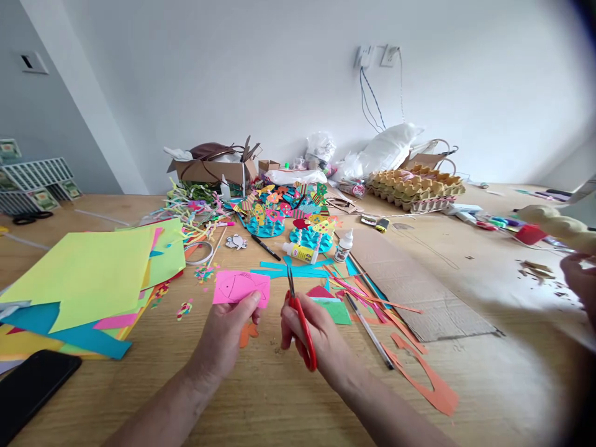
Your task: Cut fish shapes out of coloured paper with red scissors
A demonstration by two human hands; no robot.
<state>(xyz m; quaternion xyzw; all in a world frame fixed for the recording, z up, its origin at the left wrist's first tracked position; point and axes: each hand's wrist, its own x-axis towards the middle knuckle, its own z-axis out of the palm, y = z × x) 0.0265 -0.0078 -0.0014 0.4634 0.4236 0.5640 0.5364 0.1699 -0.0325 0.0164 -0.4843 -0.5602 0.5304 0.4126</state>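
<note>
A pink paper piece (228,288) with a fish outline drawn on it is pinched between the thumb and fingers of my left hand (228,323). My right hand (311,329) holds red-handled scissors (305,332), their narrow blades pointing up and away, just right of the paper and apart from it. Beneath the hands, an orange paper piece (248,335) lies on the table. Blue paper strips (293,269) and a green paper scrap (336,310) lie beyond and beside the scissors.
Colored sheets (97,267) and a black phone (40,388) lie left. Glue bottles (343,246), paper fish models (265,220) and egg trays (414,186) stand farther back. Cardboard (414,285), a pen (370,332) and orange scraps (435,388) lie right. Another person's hand (580,285) shows at the right edge.
</note>
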